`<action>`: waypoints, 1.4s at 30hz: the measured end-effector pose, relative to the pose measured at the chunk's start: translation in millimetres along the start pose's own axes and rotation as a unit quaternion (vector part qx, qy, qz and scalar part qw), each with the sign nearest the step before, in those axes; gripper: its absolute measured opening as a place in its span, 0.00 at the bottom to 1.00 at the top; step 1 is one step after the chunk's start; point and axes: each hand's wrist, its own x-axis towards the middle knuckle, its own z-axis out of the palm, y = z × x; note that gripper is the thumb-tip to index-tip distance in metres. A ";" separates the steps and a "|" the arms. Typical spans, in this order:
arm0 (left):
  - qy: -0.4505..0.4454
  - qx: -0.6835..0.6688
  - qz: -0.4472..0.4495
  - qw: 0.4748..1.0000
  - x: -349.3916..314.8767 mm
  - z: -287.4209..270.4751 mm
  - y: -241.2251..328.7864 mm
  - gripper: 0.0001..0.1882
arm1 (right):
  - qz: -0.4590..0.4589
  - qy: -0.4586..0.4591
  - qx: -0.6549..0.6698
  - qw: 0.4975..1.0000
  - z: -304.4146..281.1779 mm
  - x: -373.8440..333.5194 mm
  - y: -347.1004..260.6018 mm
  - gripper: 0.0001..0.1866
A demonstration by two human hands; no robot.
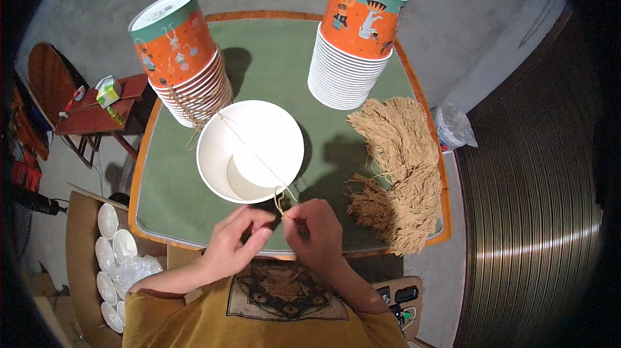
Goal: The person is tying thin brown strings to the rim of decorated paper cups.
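Note:
A large white paper bucket [213, 160] lies with its open mouth toward me at the middle of the table. A thin tan cord [249, 147] runs across its mouth and ends in a small loop at the near rim. My right hand [314, 228] pinches the cord just below that loop. Close by on the left, my left hand [239, 238] has thumb and forefinger curved but apart, with nothing visible between them. A bundle of tan cords [401, 173] lies to the right. Several cords also hang over the left bucket stack [174, 57].
Another stack of orange-and-green printed buckets [362, 18] stands upside down at the back right. The green tabletop [272, 57] has a wooden edge. An open cardboard box [84, 251] with white round pieces stands at lower left. A red side table [103, 112] is beyond it.

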 end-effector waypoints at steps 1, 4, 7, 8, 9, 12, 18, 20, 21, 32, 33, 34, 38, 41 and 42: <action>0.010 -0.100 -0.036 0.994 5.2 7.0 -4.7 0.13 | -0.039 0.005 -0.015 0.999 2.1 0.3 1.1 0.11; 0.028 -0.261 -0.082 0.962 23.0 4.4 -14.2 0.14 | -0.080 0.007 -0.061 0.995 9.9 0.4 3.7 0.13; 0.066 -0.257 -0.047 0.963 38.7 -2.0 -24.0 0.13 | -0.088 -0.007 -0.079 0.993 14.9 3.9 3.8 0.15; 0.026 -0.298 -0.092 0.950 40.5 -4.4 -25.4 0.12 | -0.087 -0.007 -0.079 0.993 17.4 5.0 3.7 0.15; -0.015 -0.338 -0.136 0.931 41.4 -6.1 -26.9 0.11 | -0.086 -0.006 -0.076 0.993 20.4 5.9 4.2 0.15; -0.034 -0.428 -0.171 0.887 39.9 -4.6 -35.3 0.08 | -0.095 -0.002 -0.079 0.992 26.8 10.4 6.6 0.14; -0.064 -0.507 -0.200 0.836 42.5 -6.2 -35.2 0.04 | -0.078 -0.007 -0.084 0.993 30.5 13.4 6.3 0.13; -0.068 -0.508 -0.191 0.837 45.4 -7.3 -35.9 0.04 | -0.064 -0.005 -0.083 0.994 32.3 14.8 6.3 0.13; -0.075 -0.510 -0.184 0.837 47.0 -8.7 -34.7 0.04 | -0.066 -0.007 -0.092 0.994 34.4 14.5 7.6 0.12; 0.018 -0.526 -0.228 0.819 80.2 -27.1 -30.9 0.09 | -0.172 -0.084 -0.071 0.979 36.8 28.1 18.9 0.12; 0.018 -0.517 -0.238 0.822 81.8 -28.4 -32.3 0.09 | -0.177 -0.104 -0.071 0.976 35.4 30.4 21.2 0.12; 0.017 -0.507 -0.246 0.826 84.8 -29.4 -33.7 0.09 | -0.183 -0.122 -0.071 0.973 35.3 33.2 24.4 0.13; -0.020 -0.485 -0.287 0.825 89.8 -32.3 -29.6 0.09 | -0.181 -0.132 -0.056 0.973 39.9 34.2 33.9 0.13; -0.014 -0.498 -0.276 0.822 92.5 -31.2 -26.2 0.10 | -0.186 -0.138 -0.053 0.971 41.9 37.2 35.7 0.14; 0.008 -0.520 -0.270 0.810 93.8 -30.7 -26.9 0.10 | -0.196 -0.135 -0.069 0.969 42.4 37.9 37.3 0.15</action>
